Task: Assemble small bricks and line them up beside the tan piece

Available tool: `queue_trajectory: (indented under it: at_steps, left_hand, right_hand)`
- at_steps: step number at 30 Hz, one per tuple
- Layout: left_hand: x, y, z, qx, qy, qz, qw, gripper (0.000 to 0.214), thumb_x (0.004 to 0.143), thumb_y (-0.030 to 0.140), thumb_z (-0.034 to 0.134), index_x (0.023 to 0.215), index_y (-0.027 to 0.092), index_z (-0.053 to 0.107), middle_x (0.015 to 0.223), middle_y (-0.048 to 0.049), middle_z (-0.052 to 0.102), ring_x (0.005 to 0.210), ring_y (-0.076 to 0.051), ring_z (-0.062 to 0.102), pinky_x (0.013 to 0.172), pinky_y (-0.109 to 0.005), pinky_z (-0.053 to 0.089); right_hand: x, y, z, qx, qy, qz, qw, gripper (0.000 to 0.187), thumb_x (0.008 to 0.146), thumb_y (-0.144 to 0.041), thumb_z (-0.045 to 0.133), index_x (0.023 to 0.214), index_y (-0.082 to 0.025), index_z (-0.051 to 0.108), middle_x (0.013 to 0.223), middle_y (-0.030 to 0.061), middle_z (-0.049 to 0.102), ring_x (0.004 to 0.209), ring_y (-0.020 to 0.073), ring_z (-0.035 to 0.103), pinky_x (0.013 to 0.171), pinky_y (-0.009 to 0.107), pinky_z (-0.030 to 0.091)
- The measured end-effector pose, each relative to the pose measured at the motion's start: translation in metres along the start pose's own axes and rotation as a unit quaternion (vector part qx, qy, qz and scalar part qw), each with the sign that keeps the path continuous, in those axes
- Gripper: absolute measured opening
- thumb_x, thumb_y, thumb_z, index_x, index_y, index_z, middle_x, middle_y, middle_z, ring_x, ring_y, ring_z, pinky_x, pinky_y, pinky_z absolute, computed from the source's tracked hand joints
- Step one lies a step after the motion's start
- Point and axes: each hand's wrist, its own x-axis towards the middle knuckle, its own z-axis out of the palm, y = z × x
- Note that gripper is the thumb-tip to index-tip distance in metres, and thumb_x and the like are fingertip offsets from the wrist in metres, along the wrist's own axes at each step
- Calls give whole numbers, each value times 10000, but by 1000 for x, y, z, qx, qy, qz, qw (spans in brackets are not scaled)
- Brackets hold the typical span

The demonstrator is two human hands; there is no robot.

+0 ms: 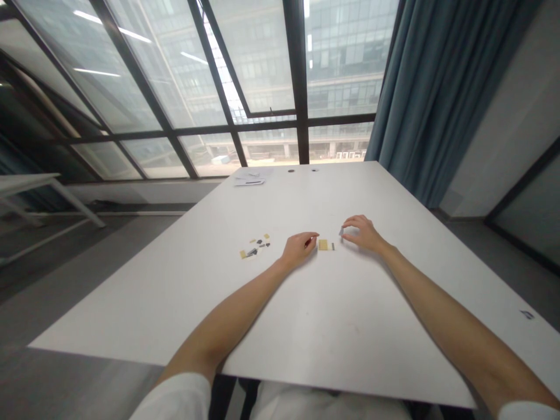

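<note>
My right hand (363,233) pinches a small pale grey flat piece (342,231) between thumb and fingers, just above the white table. Left of it, a small group of flat yellow and pale pieces (323,245) lies on the tabletop, with a dark strip at its right end. My left hand (301,247) rests on the table right beside this group, fingers curled together; whether anything is in them is hidden. Farther left lies a loose scatter of small yellow and dark grey pieces (252,252), too small to make out exactly.
The white table (184,291) reaches toward the windows. Papers (249,179) lie at its far left corner, near two round holes in the top. A small dark-printed item (527,314) sits by the right edge. A blue curtain (437,105) hangs behind on the right.
</note>
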Motion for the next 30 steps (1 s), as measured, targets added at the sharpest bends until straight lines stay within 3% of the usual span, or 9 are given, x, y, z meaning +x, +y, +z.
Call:
queue_trajectory:
  at_steps: [5, 10, 30]
  left_hand:
    - [0, 1, -2, 1, 4, -14, 1000, 296, 964, 268, 522, 1131, 201, 758, 872, -24, 764, 712, -128, 628, 746, -240, 469]
    - [0, 1, -2, 0, 2, -16, 1000, 287, 958, 261, 525, 1106, 192, 761, 839, -22, 756, 698, -129, 619, 737, -243, 461]
    - [1, 0, -1, 1, 3, -15, 1000, 280, 944, 253, 529, 1080, 196, 767, 851, -18, 759, 703, -134, 623, 731, -246, 460]
  right_hand:
    - [-9, 6, 3, 47, -109, -8, 993, 211, 749, -413, 768, 902, -268, 757, 1062, 41, 721, 1059, 263, 626, 958, 432, 473]
    - [-11, 4, 3, 51, -169, 6, 984, 210, 732, -387, 777, 895, -256, 761, 1080, 39, 709, 1062, 262, 629, 973, 433, 464]
    - [-10, -1, 4, 53, -160, 1, 986, 183, 724, -376, 791, 854, -251, 762, 1045, 38, 714, 1009, 244, 641, 945, 405, 483]
